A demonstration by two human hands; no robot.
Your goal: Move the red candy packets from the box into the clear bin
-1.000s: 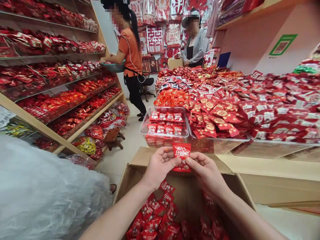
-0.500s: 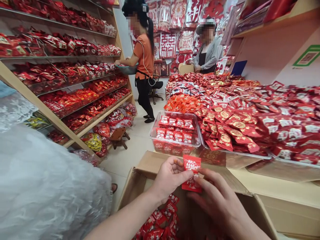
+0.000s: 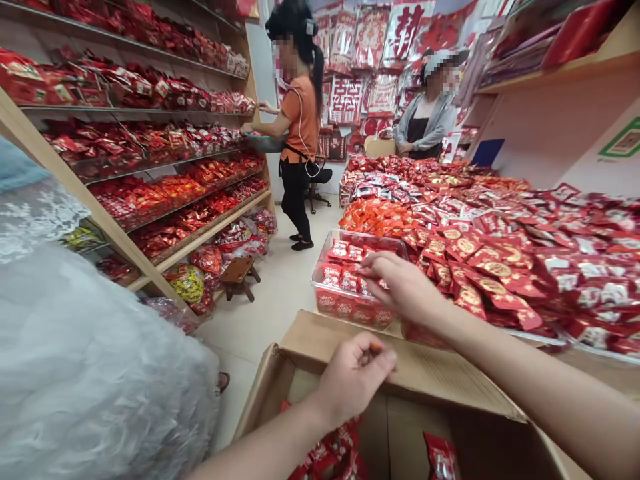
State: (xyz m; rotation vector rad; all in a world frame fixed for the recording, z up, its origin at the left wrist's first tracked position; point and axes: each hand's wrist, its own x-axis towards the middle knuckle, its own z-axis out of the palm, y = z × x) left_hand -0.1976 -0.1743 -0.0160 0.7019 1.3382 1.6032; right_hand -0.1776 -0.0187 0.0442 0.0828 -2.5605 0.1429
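My right hand point(image 3: 403, 290) reaches over a clear plastic bin point(image 3: 320, 293), its fingers bent down at the packets. Rows of small red packets with white print point(image 3: 331, 273) stand in that bin. Whatever those fingertips pinch is hidden behind the hand. Lower down, my left hand point(image 3: 353, 377) hovers above the open cardboard box point(image 3: 320, 327), thumb and fingers curled together with no packet showing. Inside the box, loose red packets point(image 3: 333, 450) are heaped at the left. A single red packet point(image 3: 441, 457) lies further right.
Clear trays of piled red packets point(image 3: 475, 267) fill the table to the right. Shelves of red packets point(image 3: 150, 140) line the left wall. A person in an orange top point(image 3: 300, 113) stands by them with a basin; another person point(image 3: 425, 120) stands behind the table. White lacy fabric point(image 3: 100, 360) fills the near left.
Both hands held one red packet above the box. Now they are apart: my right hand has moved up over the bin, and my left hand has let go of the packet.
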